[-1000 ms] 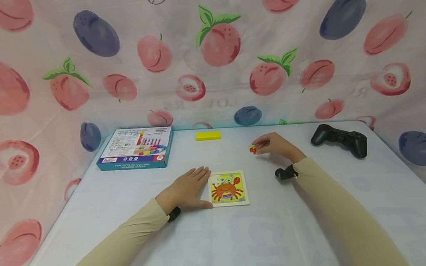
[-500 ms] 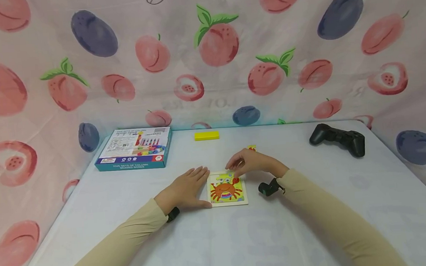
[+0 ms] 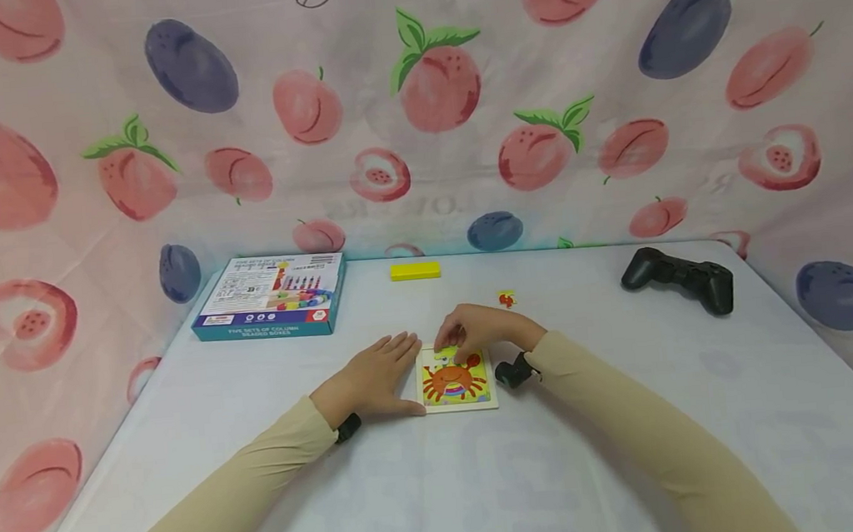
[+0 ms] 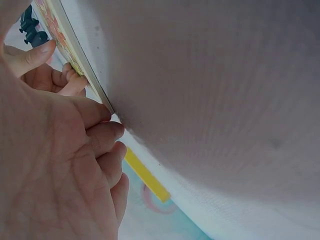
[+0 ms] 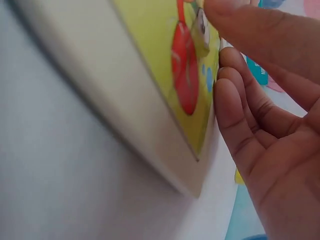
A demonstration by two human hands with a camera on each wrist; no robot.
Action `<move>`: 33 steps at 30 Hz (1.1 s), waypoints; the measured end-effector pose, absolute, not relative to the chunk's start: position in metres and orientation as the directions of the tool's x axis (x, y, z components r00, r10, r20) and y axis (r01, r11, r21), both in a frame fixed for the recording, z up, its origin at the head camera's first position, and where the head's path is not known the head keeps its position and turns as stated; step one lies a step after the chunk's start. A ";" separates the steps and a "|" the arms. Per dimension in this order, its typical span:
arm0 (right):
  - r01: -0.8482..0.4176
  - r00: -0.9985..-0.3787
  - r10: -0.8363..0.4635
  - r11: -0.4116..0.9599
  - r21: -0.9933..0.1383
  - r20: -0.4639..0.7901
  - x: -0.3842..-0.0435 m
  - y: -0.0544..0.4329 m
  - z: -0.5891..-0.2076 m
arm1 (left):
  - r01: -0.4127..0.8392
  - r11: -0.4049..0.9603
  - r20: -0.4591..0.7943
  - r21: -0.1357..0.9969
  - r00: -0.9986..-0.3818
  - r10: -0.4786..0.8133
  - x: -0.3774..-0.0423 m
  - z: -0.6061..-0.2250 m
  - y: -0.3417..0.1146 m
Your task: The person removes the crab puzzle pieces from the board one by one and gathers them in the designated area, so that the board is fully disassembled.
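Observation:
A square crab puzzle (image 3: pixel 453 385) in a pale frame lies on the white table. My left hand (image 3: pixel 371 379) rests flat beside it, fingers spread, with fingertips and thumb along the frame's left edge. Over the puzzle's upper part, my right hand (image 3: pixel 477 329) has its fingers bent. In the right wrist view, the thumb (image 5: pixel 280 32) reaches over the picture near the crab's eye, and the other fingers (image 5: pixel 232 107) come down at the frame's far edge. I cannot tell whether a piece is between them. A small red-and-yellow puzzle piece (image 3: pixel 506 298) lies behind the right hand.
A flat bead-toy box (image 3: pixel 271 297) lies at the back left. A yellow block (image 3: pixel 415 271) sits near the table's back edge, and a black game controller (image 3: pixel 679 279) at the back right. Behind the table hangs a fruit-print cloth (image 3: pixel 449 172).
My right hand has moved left and toward me, from the small loose piece to the puzzle's top. The loose piece stays on the table. My left hand holds its place.

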State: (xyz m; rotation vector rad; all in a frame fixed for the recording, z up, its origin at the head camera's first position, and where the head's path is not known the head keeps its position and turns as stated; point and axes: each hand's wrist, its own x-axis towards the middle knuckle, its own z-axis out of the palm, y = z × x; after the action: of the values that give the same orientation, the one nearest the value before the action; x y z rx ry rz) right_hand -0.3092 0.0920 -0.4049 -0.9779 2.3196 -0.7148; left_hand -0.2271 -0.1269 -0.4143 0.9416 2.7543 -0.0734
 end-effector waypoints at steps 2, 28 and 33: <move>-0.486 -0.594 -0.760 0.600 -0.635 -0.263 -0.309 0.090 -0.404 | 0.612 0.790 -0.231 0.026 -0.765 0.601 -0.227 -0.414 -0.127; -0.466 -0.565 -0.782 0.564 -0.681 -0.261 -0.314 0.096 -0.408 | 0.607 0.794 -0.230 0.032 -0.768 0.597 -0.228 -0.415 -0.128; -0.463 -0.564 -0.785 0.556 -0.690 -0.254 -0.312 0.098 -0.407 | 0.609 0.793 -0.229 0.031 -0.768 0.598 -0.228 -0.416 -0.128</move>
State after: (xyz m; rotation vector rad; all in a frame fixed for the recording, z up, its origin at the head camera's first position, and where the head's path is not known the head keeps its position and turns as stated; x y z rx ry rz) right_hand -0.3123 0.0981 -0.4066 -1.0001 2.2420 -0.7714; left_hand -0.2282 -0.1279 -0.4155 0.9414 2.7555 -0.0665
